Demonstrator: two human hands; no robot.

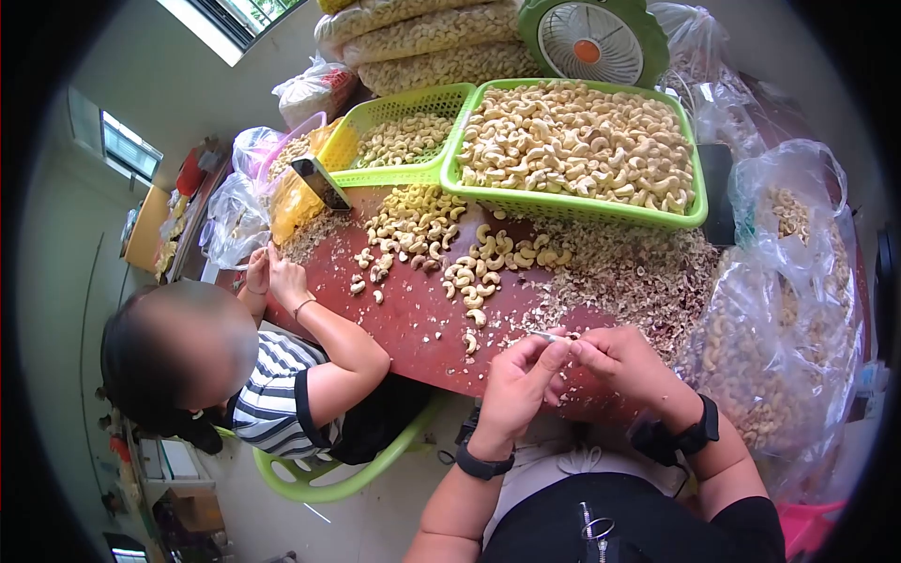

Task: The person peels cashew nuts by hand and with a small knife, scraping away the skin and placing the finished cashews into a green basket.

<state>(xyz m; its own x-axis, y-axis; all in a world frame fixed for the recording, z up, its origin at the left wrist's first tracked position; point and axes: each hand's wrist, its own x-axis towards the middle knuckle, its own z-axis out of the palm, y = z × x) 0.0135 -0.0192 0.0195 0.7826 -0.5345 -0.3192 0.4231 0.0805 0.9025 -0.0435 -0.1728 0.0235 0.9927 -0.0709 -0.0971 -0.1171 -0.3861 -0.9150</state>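
Nearest me, wearer's left hand (527,375) and right hand (624,364) meet over the near edge of the red table (375,324), fingertips pinched on a small piece (573,336). Thin pale sliver (542,336) pokes out there; which hand grips it, can't tell. Just beyond: loose cashews (474,281), with husk scraps (629,281) to the right. Bagged nuts (770,375) beside right arm. Second person (291,394) at left, both hands raised together. Farther: heaped green basket (699,211), then fan (587,47).
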